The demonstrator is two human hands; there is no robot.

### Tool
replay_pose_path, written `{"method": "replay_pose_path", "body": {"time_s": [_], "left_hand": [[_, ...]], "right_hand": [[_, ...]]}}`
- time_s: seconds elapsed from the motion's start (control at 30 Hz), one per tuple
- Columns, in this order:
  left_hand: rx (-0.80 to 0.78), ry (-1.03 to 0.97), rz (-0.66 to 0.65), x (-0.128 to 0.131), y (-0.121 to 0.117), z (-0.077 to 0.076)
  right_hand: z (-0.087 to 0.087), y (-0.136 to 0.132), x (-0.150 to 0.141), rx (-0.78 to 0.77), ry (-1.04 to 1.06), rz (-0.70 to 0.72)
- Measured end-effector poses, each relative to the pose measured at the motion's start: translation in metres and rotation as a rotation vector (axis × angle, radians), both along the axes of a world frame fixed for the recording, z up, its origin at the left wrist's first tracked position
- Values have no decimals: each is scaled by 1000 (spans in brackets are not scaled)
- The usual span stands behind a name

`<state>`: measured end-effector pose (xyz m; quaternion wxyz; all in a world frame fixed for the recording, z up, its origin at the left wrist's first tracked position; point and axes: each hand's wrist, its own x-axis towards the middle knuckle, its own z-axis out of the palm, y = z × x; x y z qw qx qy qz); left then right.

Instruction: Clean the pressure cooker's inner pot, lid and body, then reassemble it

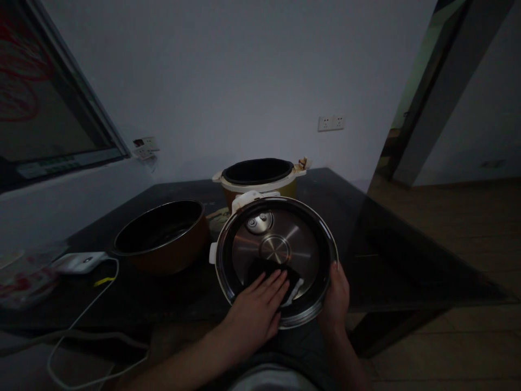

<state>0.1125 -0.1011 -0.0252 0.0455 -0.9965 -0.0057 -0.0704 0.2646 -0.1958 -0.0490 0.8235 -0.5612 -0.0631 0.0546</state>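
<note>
The pressure cooker lid (307,239) is tilted up in front of me, its shiny metal underside and dark sealing ring facing me. My right hand (336,296) grips the lid's rim at the lower right, with its fingers partly hidden behind it. My left hand (260,304) lies over a dark cloth (260,267) with a whitish edge, pressing it against the lower part of the underside. Its fingers are stretched along the cloth. Behind the lid stands the cooker body (258,187), uncovered, with a dark inside and a pale rim.
A brown pot (175,250) with a dark inside sits left on the dark table (350,209). Farther left are a white device (79,262) with a cable and a plastic bag (28,282). Wall sockets (331,123) are above the table; its right edge borders the floor.
</note>
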Motion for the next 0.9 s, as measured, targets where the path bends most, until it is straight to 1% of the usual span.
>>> {"method": "replay_pose_path", "body": {"time_s": [0.13, 0.23, 0.37, 0.47, 0.53, 0.6, 0.7, 0.77, 0.9], "left_hand": [[4, -38, -49, 22, -2, 2], [42, -82, -50, 39, -1, 6], [80, -130, 31, 57, 7, 19], [67, -181, 121, 62, 18, 28], [49, -192, 158, 58, 24, 30], [42, -197, 171, 49, 29, 27], [69, -210, 214, 29, 31, 17], [108, -204, 244, 16, 30, 9], [183, -183, 233, 1, 22, -1]], "right_hand": [[-3, 0, 2, -15, -6, 6], [-2, 0, 3, -9, -15, 16], [1, 0, 1, -6, -30, 23], [3, 0, 0, -15, -25, 11], [3, 0, 0, -2, -19, 18], [2, 0, 0, 32, -14, 34], [0, 0, 0, 70, -11, 62], [-1, 0, 0, 58, -9, 50], [0, 0, -1, 22, 0, 4]]}}
